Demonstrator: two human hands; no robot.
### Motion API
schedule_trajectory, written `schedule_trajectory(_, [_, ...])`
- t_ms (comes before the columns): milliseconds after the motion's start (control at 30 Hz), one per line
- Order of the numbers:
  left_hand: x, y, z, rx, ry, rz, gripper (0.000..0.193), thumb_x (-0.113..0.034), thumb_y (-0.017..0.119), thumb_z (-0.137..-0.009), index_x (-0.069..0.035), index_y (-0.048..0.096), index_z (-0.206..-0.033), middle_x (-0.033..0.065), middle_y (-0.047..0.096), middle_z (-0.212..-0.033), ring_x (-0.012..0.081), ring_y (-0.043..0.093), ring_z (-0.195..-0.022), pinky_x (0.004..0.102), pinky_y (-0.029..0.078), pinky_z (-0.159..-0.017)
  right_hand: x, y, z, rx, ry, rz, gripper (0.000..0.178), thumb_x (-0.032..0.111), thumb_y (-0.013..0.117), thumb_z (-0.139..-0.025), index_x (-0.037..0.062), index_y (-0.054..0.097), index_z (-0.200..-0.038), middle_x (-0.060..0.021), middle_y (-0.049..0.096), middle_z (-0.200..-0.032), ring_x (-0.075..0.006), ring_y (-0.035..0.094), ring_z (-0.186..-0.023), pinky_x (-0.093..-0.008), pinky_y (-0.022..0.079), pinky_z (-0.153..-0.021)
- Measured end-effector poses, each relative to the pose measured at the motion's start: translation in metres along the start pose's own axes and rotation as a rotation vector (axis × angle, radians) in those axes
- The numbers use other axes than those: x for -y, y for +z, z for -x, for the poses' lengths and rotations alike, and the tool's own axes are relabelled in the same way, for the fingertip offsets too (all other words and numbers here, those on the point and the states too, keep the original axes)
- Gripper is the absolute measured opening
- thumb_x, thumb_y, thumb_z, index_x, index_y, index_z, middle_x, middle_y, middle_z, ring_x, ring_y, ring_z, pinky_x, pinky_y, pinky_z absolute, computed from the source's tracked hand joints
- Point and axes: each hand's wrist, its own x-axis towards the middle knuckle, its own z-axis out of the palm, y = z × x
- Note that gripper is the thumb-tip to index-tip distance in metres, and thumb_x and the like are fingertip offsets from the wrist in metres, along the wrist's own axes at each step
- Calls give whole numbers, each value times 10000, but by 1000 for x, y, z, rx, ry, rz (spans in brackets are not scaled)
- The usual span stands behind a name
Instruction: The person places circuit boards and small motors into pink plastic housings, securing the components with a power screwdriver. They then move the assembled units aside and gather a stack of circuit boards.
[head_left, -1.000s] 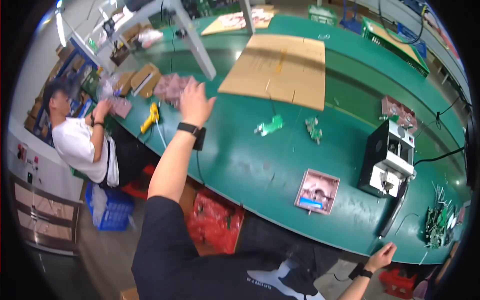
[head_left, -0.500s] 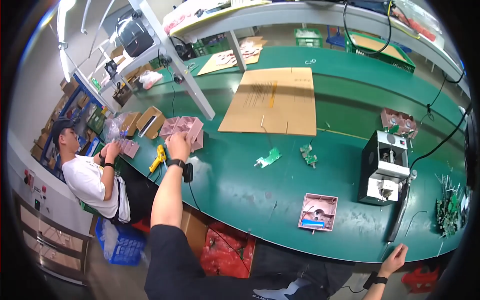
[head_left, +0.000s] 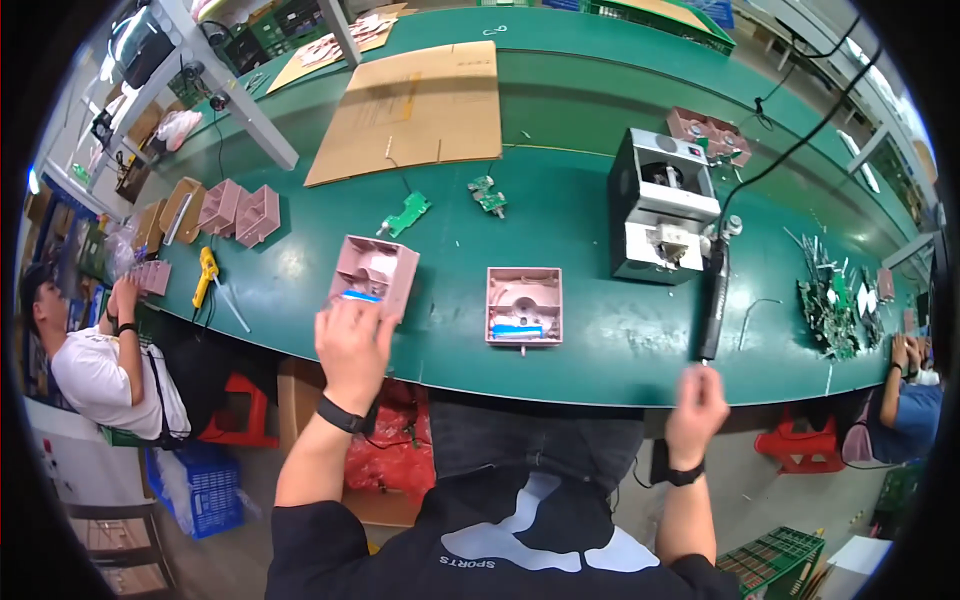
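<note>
My left hand (head_left: 355, 350) is closed on the near wall of an open pink plastic box (head_left: 400, 280), tilted over the table's front edge. A blue cylinder shows inside it, beside my fingers. At the front edge on the right is my right hand (head_left: 697, 405), its fingers pinched together just below the tip of a black, pen-like soldering iron (head_left: 713, 310). What they hold, if anything, is too small to make out. Between my hands a second pink box (head_left: 557, 310) lies open on the table, with a blue cylinder (head_left: 518, 332) and wires in it.
A black and silver machine (head_left: 660, 215) stands behind the iron. Green circuit boards (head_left: 406, 214) lie near a cardboard sheet (head_left: 410, 110). More pink boxes (head_left: 258, 215) and a yellow glue gun (head_left: 205, 275) are left; a heap of wired boards (head_left: 835, 305) is right. Co-workers sit at both ends.
My left hand has brought a pink box from the group at the left toward the table's front middle. My right hand has come up close to the iron's tip. The view has shifted right.
</note>
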Motion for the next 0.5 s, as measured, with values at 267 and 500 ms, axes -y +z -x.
schedule_trajectory(267, [-70, 11, 17, 31, -53, 228, 224, -214, 864, -763, -99, 738, -908, 39, 655, -895, 254, 641, -911, 424, 447, -783, 90, 106, -33, 606, -61, -113, 464, 256, 753, -937, -1, 614, -1297, -92, 710, -851, -186, 694, -740, -328, 542, -690])
schedule_trajectory(500, [-87, 22, 24, 98, -5, 387, 277, -219, 861, -776, -99, 754, -1002, 57, 672, -955, 248, 646, -945, 404, 456, -831, 83, 129, -28, 665, -72, 132, 468, 225, 738, -951, -10, 600, -1331, -99, 708, -788, -172, 681, -657, -308, 530, -644])
